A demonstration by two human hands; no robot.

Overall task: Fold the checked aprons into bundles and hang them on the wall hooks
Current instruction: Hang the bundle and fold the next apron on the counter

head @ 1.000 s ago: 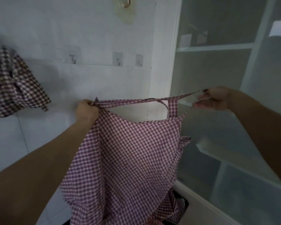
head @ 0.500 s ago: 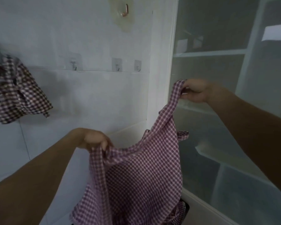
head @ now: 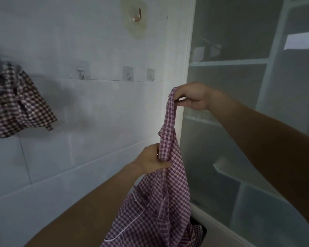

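A purple-and-white checked apron (head: 168,193) hangs gathered into a narrow column in front of the white tiled wall. My right hand (head: 191,97) pinches its top end, raised at the edge of the wall. Lower down, my left hand (head: 152,159) grips the bunched cloth at mid-length. The apron's lower part drops out of the bottom of the view. A darker checked apron bundle (head: 18,102) hangs on the wall at the far left; its hook is hidden. Three small clear hooks (head: 81,72) (head: 128,73) (head: 150,73) sit bare in a row on the wall.
A larger copper-coloured hook (head: 137,15) sits high on the wall. A frosted glass partition (head: 239,104) with a white frame stands close on the right. A dark container (head: 202,232) with more checked cloth shows at the bottom.
The apron was spread wide between both hands; now it is gathered into a narrow hanging strip. My left hand dropped and moved right beneath my right hand, which stayed raised.
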